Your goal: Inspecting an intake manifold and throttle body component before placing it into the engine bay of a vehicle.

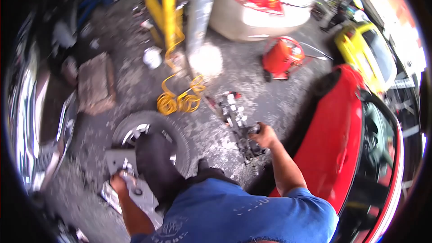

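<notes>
My right hand [264, 136] grips a long metal tool [238, 126], a grimy assembly with bolts and a red tip, held out over the ground. My left hand [120, 181] is lower left, closed on a small metal part [128, 169] above a flat grey metal plate [118, 159]. A wheel with a tyre [150, 132] lies flat on the ground between my hands, partly hidden by my dark trouser leg [155, 166]. My blue shirt [234, 216] fills the bottom.
A coiled yellow air hose [177, 101] lies beyond the wheel. A red car [342, 144] is close on my right, a white car [265, 4] ahead, a red compressor [282, 57] near it, a dark vehicle [31, 108] on the left, a yellow post [166, 4].
</notes>
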`<state>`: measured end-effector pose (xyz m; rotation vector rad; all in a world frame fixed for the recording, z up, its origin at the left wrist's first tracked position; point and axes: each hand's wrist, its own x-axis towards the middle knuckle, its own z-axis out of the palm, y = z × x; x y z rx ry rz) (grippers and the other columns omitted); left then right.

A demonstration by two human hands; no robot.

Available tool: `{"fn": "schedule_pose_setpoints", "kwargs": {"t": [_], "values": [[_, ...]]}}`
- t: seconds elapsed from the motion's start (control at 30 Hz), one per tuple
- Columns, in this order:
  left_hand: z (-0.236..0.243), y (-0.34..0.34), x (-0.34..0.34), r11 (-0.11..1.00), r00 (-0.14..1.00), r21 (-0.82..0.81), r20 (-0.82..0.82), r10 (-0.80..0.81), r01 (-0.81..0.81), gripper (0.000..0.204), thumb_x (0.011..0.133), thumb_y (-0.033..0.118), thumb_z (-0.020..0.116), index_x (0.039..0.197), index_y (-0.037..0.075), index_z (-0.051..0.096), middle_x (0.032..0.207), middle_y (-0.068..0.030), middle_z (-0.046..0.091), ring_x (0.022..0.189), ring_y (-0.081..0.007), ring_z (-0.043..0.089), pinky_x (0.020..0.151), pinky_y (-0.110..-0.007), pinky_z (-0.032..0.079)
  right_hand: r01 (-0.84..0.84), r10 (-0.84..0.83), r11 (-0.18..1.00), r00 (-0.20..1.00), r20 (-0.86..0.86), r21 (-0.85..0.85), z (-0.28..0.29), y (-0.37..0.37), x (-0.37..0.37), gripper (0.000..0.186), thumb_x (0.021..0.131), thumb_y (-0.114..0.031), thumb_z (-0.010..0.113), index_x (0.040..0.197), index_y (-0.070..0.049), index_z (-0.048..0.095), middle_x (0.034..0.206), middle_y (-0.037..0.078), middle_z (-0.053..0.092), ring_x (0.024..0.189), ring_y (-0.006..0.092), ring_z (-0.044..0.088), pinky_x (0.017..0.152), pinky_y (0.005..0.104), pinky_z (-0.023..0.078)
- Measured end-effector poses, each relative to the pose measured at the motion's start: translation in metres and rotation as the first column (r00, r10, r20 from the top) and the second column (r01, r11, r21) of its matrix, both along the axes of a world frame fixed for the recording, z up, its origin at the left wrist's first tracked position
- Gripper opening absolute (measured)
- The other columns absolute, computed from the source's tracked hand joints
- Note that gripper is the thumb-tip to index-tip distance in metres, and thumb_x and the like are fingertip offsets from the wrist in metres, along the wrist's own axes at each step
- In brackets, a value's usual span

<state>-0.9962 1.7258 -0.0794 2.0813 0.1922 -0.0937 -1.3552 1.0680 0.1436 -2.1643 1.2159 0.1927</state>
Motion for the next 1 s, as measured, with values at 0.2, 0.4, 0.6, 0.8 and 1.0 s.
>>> {"fn": "schedule_pose_setpoints", "kwargs": {"t": [0.2,0.4,0.6,0.8,1.0], "values": [[0.072,-0.087,0.063,0.886,0.996,-0.456,-0.031,0.087,-0.091,0.047,0.088,0.011,0.064,0.133,0.012,0.054,0.105,0.0033,0.061,0.088,-0.0076,0.053,0.070,-0.024,0.041,-0.112,0.132,0.989,0.960,0.245,-0.093,-0.027,-0.024,0.091,0.046,0.074,-0.018,0.077,0.110,0.007,0.064,0.092,0.018,0.073,0.088,0.0228,0.071,0.078,0.0358,0.055],[0.107,-0.092,0.241,0.750,0.947,-0.594,-0.067,0.315,-0.292,0.036,0.092,0.017,0.064,0.128,0.016,0.055,0.111,0.0025,0.066,0.102,-0.0112,0.060,0.080,-0.032,0.044,-0.342,0.347,0.938,0.931,0.114,-0.060,-0.009,-0.035,0.317,0.051,0.073,-0.022,0.078,0.114,0.005,0.063,0.093,0.018,0.073,0.086,0.0270,0.071,0.078,0.0368,0.055],[0.183,-0.007,0.443,0.687,0.790,-0.550,0.077,0.608,-0.475,0.025,0.092,0.012,0.067,0.116,0.010,0.061,0.099,0.0020,0.066,0.089,-0.0087,0.061,0.073,-0.026,0.046,-0.456,0.446,0.890,0.866,-0.225,0.006,0.077,0.014,0.592,0.052,0.072,-0.021,0.077,0.117,0.002,0.062,0.093,0.018,0.072,0.086,0.0268,0.071,0.078,0.0373,0.054],[0.297,0.110,0.559,0.799,0.620,-0.318,0.507,0.599,-0.511,0.022,0.095,0.006,0.063,0.115,-0.001,0.058,0.098,-0.0037,0.062,0.088,-0.0105,0.056,0.081,-0.025,0.046,-0.558,0.559,0.829,0.828,-0.051,0.040,0.144,0.045,0.749,0.048,0.072,-0.015,0.076,0.115,0.001,0.063,0.079,0.006,0.066,0.066,0.0122,0.058,0.061,0.0307,0.049],[0.372,0.095,0.611,0.858,0.691,-0.228,0.515,0.508,-0.461,0.027,0.094,0.007,0.066,0.118,-0.002,0.058,0.100,-0.0057,0.064,0.093,-0.0137,0.060,0.085,-0.028,0.049,-0.503,0.435,0.827,0.855,0.281,0.251,0.191,0.053,0.815,0.037,0.076,-0.003,0.066,0.112,0.002,0.064,0.074,-0.002,0.060,0.060,0.0061,0.048,0.051,0.0270,0.040]]}}
